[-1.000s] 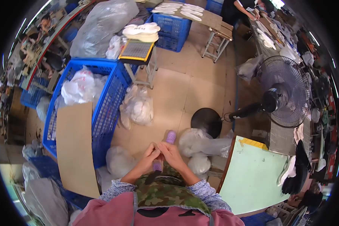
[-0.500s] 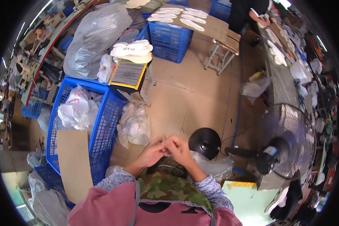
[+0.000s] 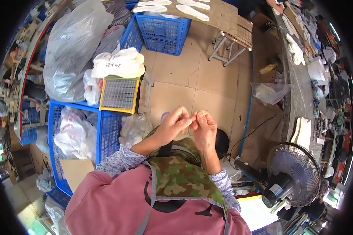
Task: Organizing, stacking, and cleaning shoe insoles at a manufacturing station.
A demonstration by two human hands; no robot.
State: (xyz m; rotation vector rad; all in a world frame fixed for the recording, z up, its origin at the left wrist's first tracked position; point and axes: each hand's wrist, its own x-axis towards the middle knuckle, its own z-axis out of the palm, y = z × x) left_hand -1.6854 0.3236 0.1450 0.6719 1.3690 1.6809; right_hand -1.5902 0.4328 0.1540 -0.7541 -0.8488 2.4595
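Note:
Both hands meet in front of my body, above the camouflage apron (image 3: 184, 176). My left hand (image 3: 172, 124) is closed, thumb and forefinger pinched together. Close against it, my right hand (image 3: 204, 127) also pinches, its fingers curled and its inner wrist turned upward. The fingertips of the two hands touch or nearly touch. Whatever they hold, if anything, is too small to make out. Beyond the left hand, to its left, lies a clear plastic bag (image 3: 137, 128) with pale contents.
To the left stands a blue crate (image 3: 100, 133) holding white bags. Pale insoles (image 3: 119, 64) are stacked beyond it, beside a yellow-framed rack (image 3: 119, 94). A black fan (image 3: 292, 176) stands at right. White insoles (image 3: 192, 11) lie on a far board by a stool (image 3: 233, 39).
The view has shifted. My hands have moved up and farther from my body, and my right hand has rolled so its inner wrist shows. Both stay pinched.

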